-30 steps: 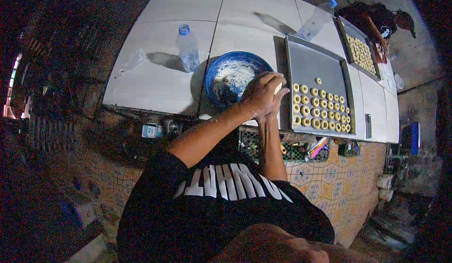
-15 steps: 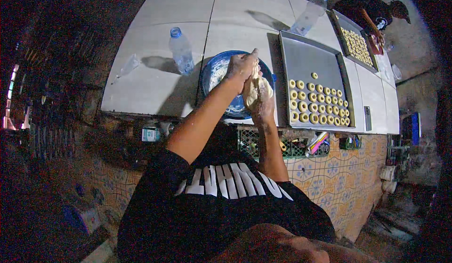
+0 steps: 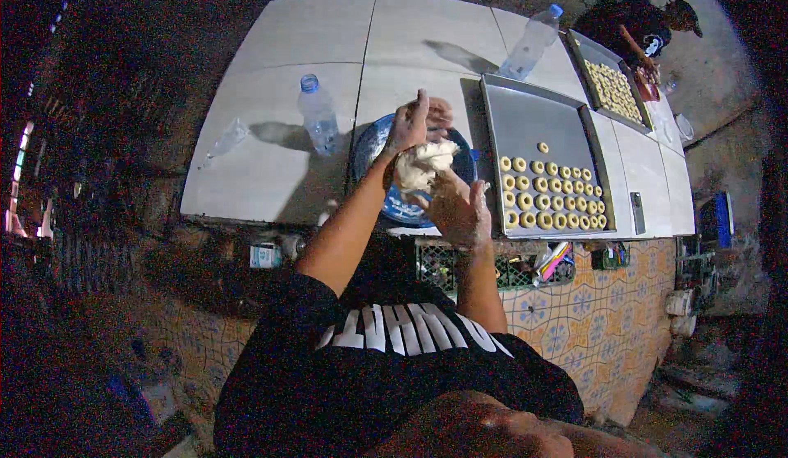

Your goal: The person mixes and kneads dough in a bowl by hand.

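A lump of pale, sticky dough (image 3: pixel 427 164) is between my hands, above a blue basin (image 3: pixel 358 165) whose inside is smeared white. My left hand (image 3: pixel 417 123) is on the lump's far side, its thumb up and its slightly blurred fingers stretched to the right. Floury and nearer to me, my right hand (image 3: pixel 460 212) bears the dough on its fingers, with the thumb held away. The lump partly hides the fingers of the right hand.
Right of the basin lies a metal tray (image 3: pixel 529 105) with rows of small dough rings (image 3: pixel 542 185). Two plastic bottles (image 3: pixel 320 117) (image 3: pixel 532 43) stand on the tiled table. A phone (image 3: pixel 638 212) lies near its edge. Another person (image 3: pixel 636 27) works beside a second tray (image 3: pixel 607 80).
My hands were pressed together around the dough. Now they have come apart, the left hand's fingers have spread, and the lump shows between them.
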The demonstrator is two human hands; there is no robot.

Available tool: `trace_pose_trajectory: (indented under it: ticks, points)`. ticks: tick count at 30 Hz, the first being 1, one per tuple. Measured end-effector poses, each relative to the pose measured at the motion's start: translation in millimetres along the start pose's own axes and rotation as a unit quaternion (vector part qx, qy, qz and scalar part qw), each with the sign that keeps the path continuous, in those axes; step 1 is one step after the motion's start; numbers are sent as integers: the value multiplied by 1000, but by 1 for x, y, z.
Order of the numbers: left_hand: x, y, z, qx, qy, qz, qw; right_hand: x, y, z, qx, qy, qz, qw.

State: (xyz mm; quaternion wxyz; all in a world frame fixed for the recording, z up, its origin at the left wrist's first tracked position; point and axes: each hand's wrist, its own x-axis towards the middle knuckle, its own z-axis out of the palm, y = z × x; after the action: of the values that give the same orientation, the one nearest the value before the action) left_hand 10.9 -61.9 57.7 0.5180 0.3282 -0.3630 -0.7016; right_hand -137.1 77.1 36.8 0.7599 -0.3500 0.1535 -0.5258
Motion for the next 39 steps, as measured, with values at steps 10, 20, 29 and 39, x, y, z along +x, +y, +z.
trace_pose_trajectory:
  ticks: [10,20,29,39]
  points:
    - [-65,21,42,-35,-378,3,925,6,-32,0,-5,87,29,996]
    - [-91,9,77,462,-58,288,837,6,-26,-13,-48,225,-67,971]
    - [-96,-9,90,312,-113,248,910,4,-44,-8,-69,291,-62,952]
    - [-82,-29,108,359,-105,267,888,5,-54,14,-1,150,-145,978]
